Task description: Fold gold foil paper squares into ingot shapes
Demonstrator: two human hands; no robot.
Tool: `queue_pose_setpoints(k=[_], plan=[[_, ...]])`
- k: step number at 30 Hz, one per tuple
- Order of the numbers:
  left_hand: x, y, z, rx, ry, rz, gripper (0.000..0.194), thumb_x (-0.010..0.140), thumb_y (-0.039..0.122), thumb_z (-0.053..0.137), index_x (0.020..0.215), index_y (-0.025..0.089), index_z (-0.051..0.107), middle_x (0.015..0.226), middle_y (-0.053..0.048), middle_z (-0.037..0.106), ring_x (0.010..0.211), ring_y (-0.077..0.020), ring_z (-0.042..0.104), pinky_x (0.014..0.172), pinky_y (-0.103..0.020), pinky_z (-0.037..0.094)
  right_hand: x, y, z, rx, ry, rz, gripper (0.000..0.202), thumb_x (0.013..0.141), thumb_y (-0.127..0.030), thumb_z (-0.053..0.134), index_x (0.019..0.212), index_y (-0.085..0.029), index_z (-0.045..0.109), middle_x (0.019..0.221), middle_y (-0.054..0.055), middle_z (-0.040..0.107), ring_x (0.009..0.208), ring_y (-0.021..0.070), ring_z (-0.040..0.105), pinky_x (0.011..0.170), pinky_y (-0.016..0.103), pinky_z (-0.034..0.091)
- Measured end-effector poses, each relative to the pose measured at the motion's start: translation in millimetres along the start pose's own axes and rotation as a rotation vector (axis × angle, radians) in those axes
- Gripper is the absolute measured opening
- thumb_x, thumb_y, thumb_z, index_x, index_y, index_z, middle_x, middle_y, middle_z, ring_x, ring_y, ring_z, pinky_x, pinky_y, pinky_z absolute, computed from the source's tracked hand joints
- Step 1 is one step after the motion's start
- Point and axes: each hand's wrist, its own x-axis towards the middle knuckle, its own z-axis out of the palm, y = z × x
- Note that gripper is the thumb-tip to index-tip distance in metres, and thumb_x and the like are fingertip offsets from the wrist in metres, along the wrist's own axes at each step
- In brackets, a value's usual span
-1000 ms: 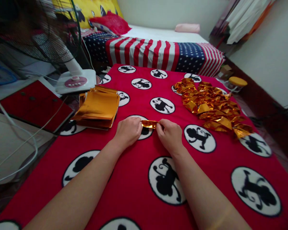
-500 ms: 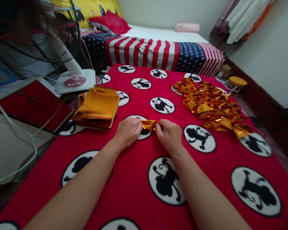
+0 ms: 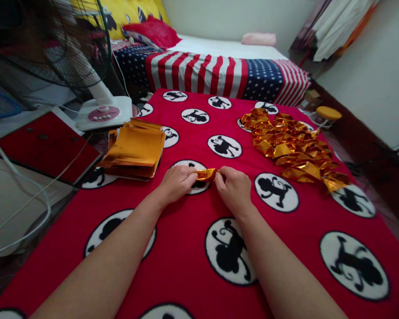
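Observation:
A small piece of folded gold foil paper [image 3: 205, 174] is stretched between my two hands, just above or on the red blanket [image 3: 193, 230] with monkey circles. My left hand [image 3: 179, 182] pinches its left end between thumb and fingers. The right end is gripped by my right hand [image 3: 233, 186], fingers curled. Left of my hands lies a stack of flat gold foil sheets [image 3: 136, 144]. Over to the right, many folded gold foil pieces [image 3: 289, 146] are heaped in rows.
A white fan base [image 3: 104, 110] stands at the left beside a red panel [image 3: 43, 144] and loose white cables. Behind the blanket is a bed with a stars-and-stripes cover [image 3: 199, 73]. A yellow stool [image 3: 329, 112] stands at the far right.
The foil piece between my hands has tilted, its right end now higher, and looks narrower. Both hands keep their hold and have barely shifted.

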Motion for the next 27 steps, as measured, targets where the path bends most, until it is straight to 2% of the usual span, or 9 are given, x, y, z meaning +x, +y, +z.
queue_pose_setpoints(k=[7,14,21,27], plan=[[-0.5,0.9,2.1,0.002,0.03,0.0,0.046,0.095,0.04,0.033,0.069,0.018,0.065,0.069,-0.004,0.064,0.063,-0.0163,0.052,0.056,-0.028,0.026,0.5,-0.3,-3.2,-0.001,0.002,0.019,0.021,0.084,-0.026,0.054,0.065,-0.019,0.061,0.06,0.001,0.062,0.054,0.0128,0.047,0.055,0.029,0.017],[2.0,3.5,6.3,-0.016,0.201,-0.173,0.041,0.092,0.035,0.035,0.061,0.019,0.057,0.06,-0.004,0.059,0.058,-0.0156,0.05,0.057,-0.029,0.024,-2.7,-4.9,-1.6,0.06,-0.012,-0.062,0.022,0.081,-0.032,0.057,0.063,-0.02,0.06,0.059,0.0,0.061,0.052,0.0121,0.046,0.053,0.027,0.02],[0.2,-0.9,4.3,-0.221,0.166,-0.062,0.042,0.092,0.037,0.036,0.057,0.018,0.048,0.054,0.0,0.048,0.055,-0.0126,0.044,0.054,-0.026,0.026,-3.3,-5.6,0.4,0.06,0.008,-0.022,0.021,0.08,-0.029,0.056,0.061,-0.02,0.06,0.058,0.001,0.061,0.052,0.0127,0.046,0.053,0.027,0.019],[-0.4,-0.7,7.3,-0.165,0.179,-0.044,0.043,0.093,0.037,0.037,0.059,0.017,0.052,0.058,-0.001,0.052,0.056,-0.0126,0.045,0.055,-0.026,0.027,-1.9,-3.4,-0.6,0.106,0.018,0.007,0.022,0.081,-0.027,0.054,0.062,-0.02,0.061,0.057,0.001,0.061,0.052,0.0123,0.046,0.053,0.026,0.021]])
